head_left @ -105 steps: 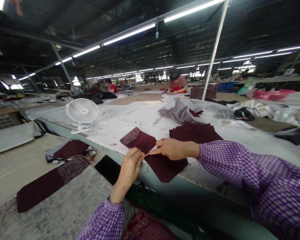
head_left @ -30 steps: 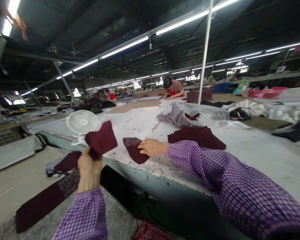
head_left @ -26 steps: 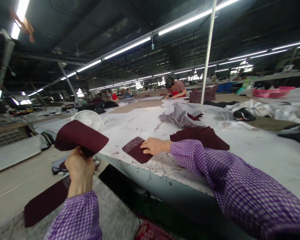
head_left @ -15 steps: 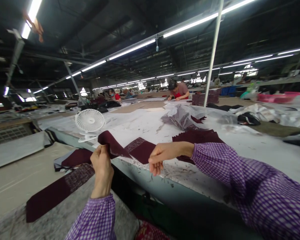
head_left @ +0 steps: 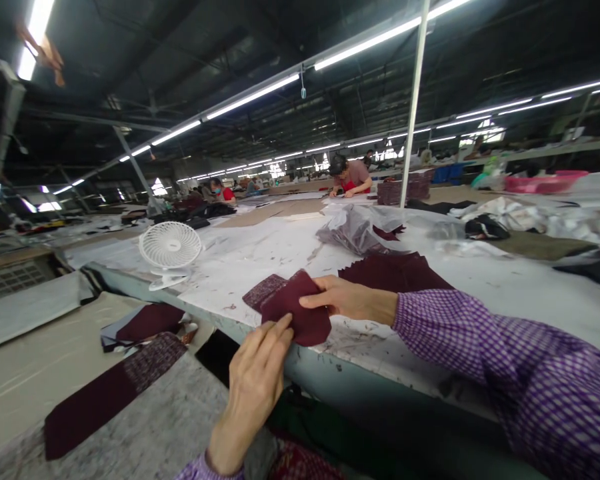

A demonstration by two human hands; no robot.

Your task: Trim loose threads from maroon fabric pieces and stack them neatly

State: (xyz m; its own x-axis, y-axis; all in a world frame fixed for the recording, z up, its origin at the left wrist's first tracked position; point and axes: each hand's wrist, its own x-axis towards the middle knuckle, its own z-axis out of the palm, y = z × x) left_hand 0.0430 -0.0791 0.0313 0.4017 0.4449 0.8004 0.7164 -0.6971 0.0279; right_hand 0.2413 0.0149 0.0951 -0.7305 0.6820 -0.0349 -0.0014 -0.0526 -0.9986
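Note:
A maroon fabric piece (head_left: pixel 300 313) lies over another maroon piece with a speckled band (head_left: pixel 264 293) at the white table's front edge. My right hand (head_left: pixel 347 298) grips its right side, thumb on top and the other fingers underneath. From below left, my left hand (head_left: pixel 257 370) holds its lower left edge, fingertips on top and thumb hidden. Just behind my right wrist is a stack of maroon pieces (head_left: pixel 395 272) with zigzag edges. Down on the lower left surface lies a long maroon piece with a speckled end (head_left: pixel 95 407).
A small white fan (head_left: pixel 170 247) stands at the table's left edge. Crumpled clear plastic (head_left: pixel 355 230) lies behind the stack. A pale pole (head_left: pixel 414 107) rises farther back. Folded maroon and grey cloth (head_left: pixel 147 323) rests at left. A co-worker (head_left: pixel 350 177) leans over a far table.
My left hand has moved right, bringing the raised maroon piece over beside my right hand. My right hand has gone from hanging near the table edge to gripping that piece.

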